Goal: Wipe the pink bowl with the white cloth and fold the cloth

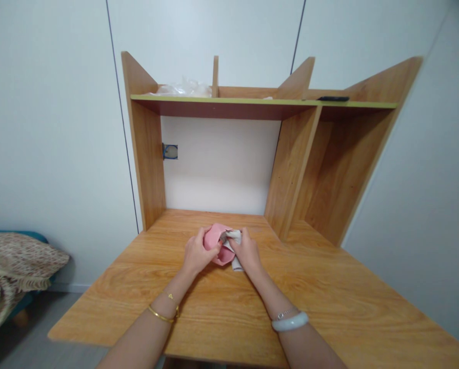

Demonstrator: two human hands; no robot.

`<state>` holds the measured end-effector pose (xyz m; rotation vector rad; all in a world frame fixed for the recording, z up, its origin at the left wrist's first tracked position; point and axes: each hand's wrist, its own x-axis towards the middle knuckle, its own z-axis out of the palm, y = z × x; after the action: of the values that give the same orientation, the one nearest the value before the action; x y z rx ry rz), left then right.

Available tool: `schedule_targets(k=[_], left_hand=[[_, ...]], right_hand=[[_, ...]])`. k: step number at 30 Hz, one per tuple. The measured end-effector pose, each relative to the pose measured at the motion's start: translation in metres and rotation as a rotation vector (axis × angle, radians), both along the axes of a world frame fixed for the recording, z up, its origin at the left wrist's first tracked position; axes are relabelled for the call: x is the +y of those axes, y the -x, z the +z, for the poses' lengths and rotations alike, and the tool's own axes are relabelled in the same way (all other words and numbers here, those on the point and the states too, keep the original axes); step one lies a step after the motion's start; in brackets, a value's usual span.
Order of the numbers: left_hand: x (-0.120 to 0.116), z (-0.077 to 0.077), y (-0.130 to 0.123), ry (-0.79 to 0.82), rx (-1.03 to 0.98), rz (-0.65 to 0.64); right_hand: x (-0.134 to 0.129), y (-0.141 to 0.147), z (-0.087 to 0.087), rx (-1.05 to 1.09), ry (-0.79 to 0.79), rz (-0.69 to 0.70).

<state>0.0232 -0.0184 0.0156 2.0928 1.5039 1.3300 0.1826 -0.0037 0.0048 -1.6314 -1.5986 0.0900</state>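
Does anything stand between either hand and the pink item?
Nothing visible separates the left hand from the pink item, which it grips directly. A pale cloth, held in the right hand, lies between that hand and the pink item.

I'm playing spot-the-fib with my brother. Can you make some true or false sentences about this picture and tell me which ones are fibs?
1. The left hand holds a pink bowl-like thing. True.
2. The right hand holds a spoon. False: it holds a pale cloth.
3. Both hands are over the wooden desk. True.
4. The white bangle lies on the desk. False: the white bangle is on the right arm.
5. Crumpled clear plastic is on the shelf. True.
6. The black thing is at the shelf's left end. False: the black thing is toward the right end.
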Motion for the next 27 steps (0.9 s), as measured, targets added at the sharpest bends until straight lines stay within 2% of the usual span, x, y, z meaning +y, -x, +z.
schedule_targets(k=[3, 9, 14, 17, 22, 27], left_hand=[[0.002, -0.001, 0.001, -0.020, -0.038, -0.024], [0.000, -0.001, 0.001, -0.037, 0.002, -0.029], [0.001, -0.002, 0.001, -0.015, -0.012, -0.111], [0.010, -0.010, 0.001, -0.020, -0.105, -0.192], [0.024, -0.024, -0.005, 0.026, -0.388, -0.229], [0.020, -0.026, -0.011, 0.146, -0.472, -0.390]], right_hand=[[0.001, 0.000, -0.002, -0.008, 0.014, 0.010], [0.005, 0.000, -0.014, 0.112, 0.075, 0.142], [0.008, 0.000, -0.021, 0.166, 0.052, 0.184], [0.009, 0.002, -0.023, 0.192, 0.026, 0.156], [0.007, 0.009, -0.022, 0.263, -0.004, 0.073], [0.008, 0.007, -0.020, 0.459, -0.111, 0.073]])
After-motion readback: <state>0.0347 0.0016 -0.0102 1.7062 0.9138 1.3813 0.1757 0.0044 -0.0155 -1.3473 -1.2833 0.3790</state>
